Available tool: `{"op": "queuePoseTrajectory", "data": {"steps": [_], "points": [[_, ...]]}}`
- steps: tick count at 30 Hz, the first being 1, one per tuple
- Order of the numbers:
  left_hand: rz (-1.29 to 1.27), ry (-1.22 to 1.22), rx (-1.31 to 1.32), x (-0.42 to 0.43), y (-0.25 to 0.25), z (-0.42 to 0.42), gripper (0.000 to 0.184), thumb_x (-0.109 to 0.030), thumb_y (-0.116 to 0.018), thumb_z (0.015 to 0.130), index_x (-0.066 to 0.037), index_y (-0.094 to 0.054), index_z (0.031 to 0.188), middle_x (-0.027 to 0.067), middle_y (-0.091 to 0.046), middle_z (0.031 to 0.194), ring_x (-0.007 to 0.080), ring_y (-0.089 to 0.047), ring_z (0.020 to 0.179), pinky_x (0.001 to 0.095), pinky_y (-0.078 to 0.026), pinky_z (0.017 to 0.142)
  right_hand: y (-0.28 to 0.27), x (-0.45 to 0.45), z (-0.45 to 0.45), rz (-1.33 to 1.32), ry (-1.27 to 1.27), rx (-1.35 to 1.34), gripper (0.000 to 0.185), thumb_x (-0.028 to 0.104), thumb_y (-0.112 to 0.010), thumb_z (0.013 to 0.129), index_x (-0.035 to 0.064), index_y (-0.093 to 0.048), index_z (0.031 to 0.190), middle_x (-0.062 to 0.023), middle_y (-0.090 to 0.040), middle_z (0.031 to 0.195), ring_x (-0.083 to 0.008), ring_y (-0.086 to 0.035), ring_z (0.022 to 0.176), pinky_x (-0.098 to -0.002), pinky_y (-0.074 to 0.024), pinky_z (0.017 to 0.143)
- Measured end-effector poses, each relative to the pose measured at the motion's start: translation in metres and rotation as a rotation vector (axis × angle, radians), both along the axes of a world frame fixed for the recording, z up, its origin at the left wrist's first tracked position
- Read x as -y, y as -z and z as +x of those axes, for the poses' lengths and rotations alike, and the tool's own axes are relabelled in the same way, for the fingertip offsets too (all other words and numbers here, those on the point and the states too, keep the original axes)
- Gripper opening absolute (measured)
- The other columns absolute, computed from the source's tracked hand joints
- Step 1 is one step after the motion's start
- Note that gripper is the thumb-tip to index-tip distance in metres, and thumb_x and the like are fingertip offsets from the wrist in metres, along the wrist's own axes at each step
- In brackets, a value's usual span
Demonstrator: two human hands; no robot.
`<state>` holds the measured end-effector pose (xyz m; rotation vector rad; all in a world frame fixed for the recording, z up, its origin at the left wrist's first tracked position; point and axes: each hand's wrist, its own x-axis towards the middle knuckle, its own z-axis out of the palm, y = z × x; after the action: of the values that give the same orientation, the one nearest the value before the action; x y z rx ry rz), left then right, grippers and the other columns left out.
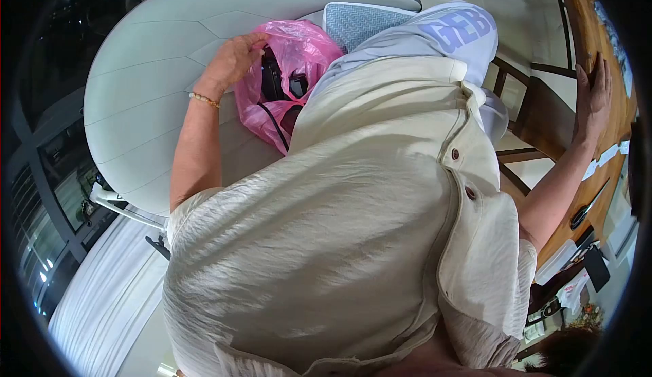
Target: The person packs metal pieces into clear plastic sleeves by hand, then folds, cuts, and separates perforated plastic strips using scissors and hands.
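Note:
My left hand (236,59), with a beaded bracelet on the wrist, has its fingers closed on the rim of a pink plastic bag (309,41). The bag lies on the pale grey seat beside my thigh, its mouth partly spread. Inside are dark, glossy objects (272,75) and a black strap or cord (273,124); their kind cannot be made out. At the far right, my right hand (595,99) rests with fingers stretched out along the edge of a wooden table (577,0), holding nothing.
The padded grey seat (146,92) curves around my left side. A blue woven cushion (367,24) lies beyond the bag. Dark wooden chairs (543,116) stand beside the table. A dark-handled, pointed tool (579,217) and white paper pieces (606,154) lie on the tabletop.

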<state>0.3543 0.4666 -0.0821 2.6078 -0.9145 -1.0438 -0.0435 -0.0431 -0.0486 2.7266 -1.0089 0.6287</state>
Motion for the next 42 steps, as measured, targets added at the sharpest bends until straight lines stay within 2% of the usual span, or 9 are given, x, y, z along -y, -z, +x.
{"op": "queuePoseTrajectory", "data": {"steps": [2, 8, 14, 17, 20, 23, 27, 33, 42], "points": [[-0.012, 0.007, -0.006, 0.001, 0.002, 0.004, 0.038, -0.008, -0.057, 0.092, -0.005, -0.058, 0.130, 0.0102, -0.069, 0.112, 0.0186, -0.064, 0.095, 0.0312, -0.049, 0.086, -0.001, 0.000, 0.001, -0.008, 0.004, -0.006, 0.060, 0.044, -0.061, 0.091, 0.0132, -0.049, 0.141, -0.0171, -0.047, 0.144, -0.0325, -0.042, 0.134, -0.0397, -0.0349, 0.110], [0.027, 0.044, -0.008, -0.003, -0.005, 0.007, 0.042, -0.012, -0.059, 0.089, -0.008, -0.058, 0.130, 0.0168, -0.062, 0.125, 0.0297, -0.063, 0.110, 0.0377, -0.049, 0.095, 0.002, 0.007, -0.002, -0.013, -0.003, -0.017, 0.060, 0.044, -0.062, 0.091, 0.0142, -0.048, 0.141, -0.0166, -0.046, 0.145, -0.0319, -0.043, 0.134, -0.0392, -0.0350, 0.109], [0.056, 0.222, 0.186, -0.007, -0.008, -0.008, 0.023, -0.014, -0.056, 0.089, -0.004, -0.068, 0.106, 0.0142, -0.071, 0.101, 0.0329, -0.068, 0.094, 0.0439, -0.052, 0.083, 0.001, 0.005, -0.001, 0.008, 0.005, -0.007, 0.060, 0.042, -0.063, 0.090, 0.0150, -0.048, 0.142, -0.0156, -0.045, 0.146, -0.0307, -0.042, 0.135, -0.0386, -0.0346, 0.110], [0.120, -0.135, -0.287, -0.012, 0.014, -0.018, 0.019, -0.015, -0.054, 0.087, -0.002, -0.068, 0.093, 0.0162, -0.071, 0.091, 0.0354, -0.067, 0.090, 0.0465, -0.051, 0.081, 0.001, 0.005, -0.001, 0.011, 0.009, -0.007, 0.060, 0.040, -0.064, 0.090, 0.0146, -0.048, 0.142, -0.0155, -0.045, 0.146, -0.0306, -0.042, 0.135, -0.0387, -0.0343, 0.110], [0.102, 0.131, -0.172, -0.041, 0.052, -0.018, 0.021, -0.017, -0.055, 0.086, -0.001, -0.067, 0.092, 0.0217, -0.069, 0.089, 0.0374, -0.067, 0.090, 0.0462, -0.051, 0.081, -0.002, 0.001, 0.001, 0.024, -0.001, 0.001, 0.060, 0.039, -0.064, 0.090, 0.0142, -0.048, 0.142, -0.0156, -0.045, 0.146, -0.0308, -0.042, 0.135, -0.0388, -0.0341, 0.111], [0.220, 0.170, 0.149, -0.094, 0.117, 0.005, 0.025, -0.021, -0.060, 0.085, 0.000, -0.067, 0.095, 0.0247, -0.068, 0.089, 0.0390, -0.066, 0.090, 0.0458, -0.051, 0.081, -0.002, 0.003, 0.001, 0.029, -0.014, 0.005, 0.059, 0.038, -0.064, 0.090, 0.0139, -0.048, 0.142, -0.0160, -0.046, 0.145, -0.0310, -0.042, 0.135, -0.0389, -0.0341, 0.111], [0.298, -0.322, -0.228, -0.073, 0.093, -0.008, 0.044, -0.028, -0.073, 0.077, 0.002, -0.065, 0.109, 0.0241, -0.068, 0.104, 0.0357, -0.065, 0.101, 0.0425, -0.050, 0.089, -0.001, 0.004, 0.001, 0.031, -0.014, 0.015, 0.059, 0.038, -0.064, 0.090, 0.0138, -0.048, 0.141, -0.0163, -0.046, 0.145, -0.0312, -0.042, 0.135, -0.0389, -0.0340, 0.111], [-0.160, -0.595, -0.392, -0.087, 0.111, -0.034, 0.069, -0.014, -0.080, 0.073, 0.002, -0.051, 0.134, 0.0114, -0.065, 0.118, 0.0199, -0.060, 0.108, 0.0331, -0.046, 0.097, -0.005, -0.002, 0.002, 0.045, -0.010, 0.017, 0.058, 0.037, -0.065, 0.090, 0.0131, -0.049, 0.141, -0.0164, -0.046, 0.144, -0.0316, -0.042, 0.135, -0.0393, -0.0340, 0.111], [-0.058, -0.489, -0.218, -0.093, 0.125, -0.033, 0.087, -0.036, -0.086, 0.059, 0.001, -0.054, 0.130, 0.0192, -0.062, 0.125, 0.0311, -0.058, 0.119, 0.0375, -0.044, 0.102, -0.006, -0.003, 0.003, 0.034, 0.015, 0.004, 0.058, 0.036, -0.066, 0.089, 0.0131, -0.050, 0.140, -0.0163, -0.047, 0.144, -0.0314, -0.043, 0.134, -0.0391, -0.0345, 0.110]]}}
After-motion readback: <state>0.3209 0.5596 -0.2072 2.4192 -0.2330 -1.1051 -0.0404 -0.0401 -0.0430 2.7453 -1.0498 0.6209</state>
